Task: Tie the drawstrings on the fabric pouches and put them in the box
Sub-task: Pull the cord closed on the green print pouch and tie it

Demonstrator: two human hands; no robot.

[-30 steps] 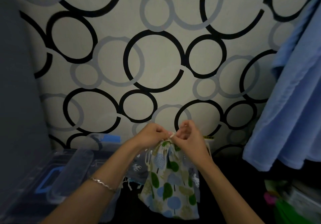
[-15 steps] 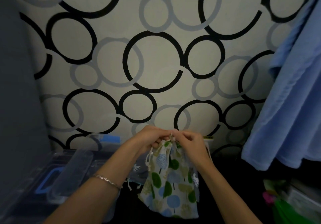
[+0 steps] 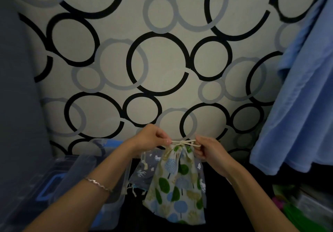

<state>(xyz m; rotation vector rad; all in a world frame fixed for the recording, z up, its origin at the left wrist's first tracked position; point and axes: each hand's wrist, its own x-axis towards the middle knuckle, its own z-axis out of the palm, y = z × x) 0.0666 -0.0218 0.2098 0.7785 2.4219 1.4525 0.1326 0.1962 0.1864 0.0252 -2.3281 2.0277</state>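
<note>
A cream pouch printed with green and blue trees (image 3: 177, 188) hangs in front of me, its mouth gathered shut. Its cream drawstring (image 3: 182, 142) is stretched level across the top, crossed in the middle. My left hand (image 3: 153, 138) pinches the left end of the cord and my right hand (image 3: 209, 150) grips the right end, the hands drawn apart. A grey pouch with white animal prints (image 3: 146, 168) lies behind and under the tree pouch. The clear plastic box (image 3: 75, 174) with blue latches stands at the lower left, under my left forearm.
A wall with black and grey rings fills the background. A blue cloth (image 3: 302, 105) hangs at the right. Green and pink items (image 3: 295, 212) lie blurred at the lower right. A dark surface lies under the pouches.
My hands, close together at the pouch's mouth before, have pulled apart sideways, drawing the cord taut across the top.
</note>
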